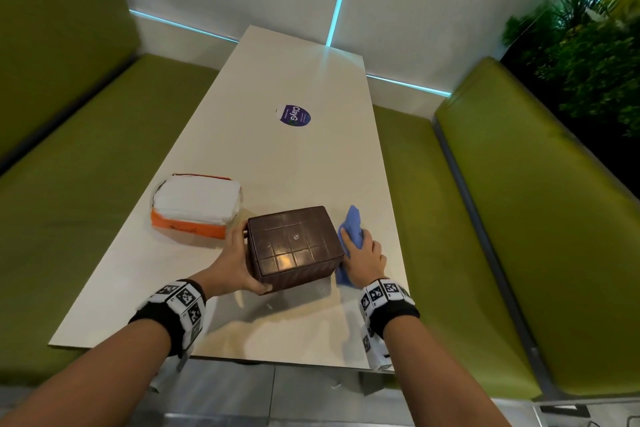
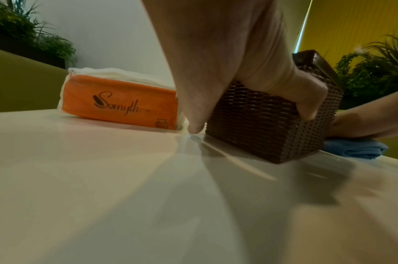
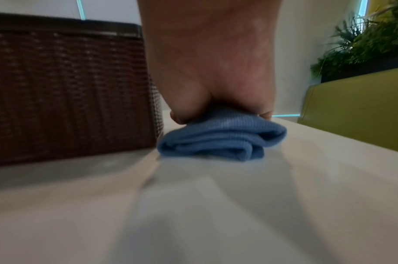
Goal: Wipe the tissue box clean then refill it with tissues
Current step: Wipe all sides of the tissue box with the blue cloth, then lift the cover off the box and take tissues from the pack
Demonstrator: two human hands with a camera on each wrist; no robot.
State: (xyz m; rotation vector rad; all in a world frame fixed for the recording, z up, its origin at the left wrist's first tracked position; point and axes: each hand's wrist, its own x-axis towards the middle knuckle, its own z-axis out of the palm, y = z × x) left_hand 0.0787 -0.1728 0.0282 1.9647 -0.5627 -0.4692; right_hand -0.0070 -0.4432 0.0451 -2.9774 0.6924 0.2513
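Note:
A brown woven tissue box [image 1: 294, 246] stands on the white table [image 1: 287, 163], its smooth panelled face up. My left hand [image 1: 239, 260] grips its left side, thumb on the near corner [image 2: 306, 100] and fingers along the far side. The box's weave shows close up in the left wrist view [image 2: 268, 128] and the right wrist view [image 3: 69, 89]. My right hand [image 1: 363, 260] holds a folded blue cloth [image 1: 351, 236] against the box's right side; the cloth [image 3: 218, 137] touches the tabletop. An orange pack of white tissues [image 1: 195, 206] lies left of the box [image 2: 119, 101].
A round purple sticker [image 1: 293, 115] sits mid-table. Green benches [image 1: 519, 218] flank the table on both sides, with a white wall behind and plants [image 1: 588, 55] at the far right. The table's near edge [image 1: 207, 355] lies just below my wrists.

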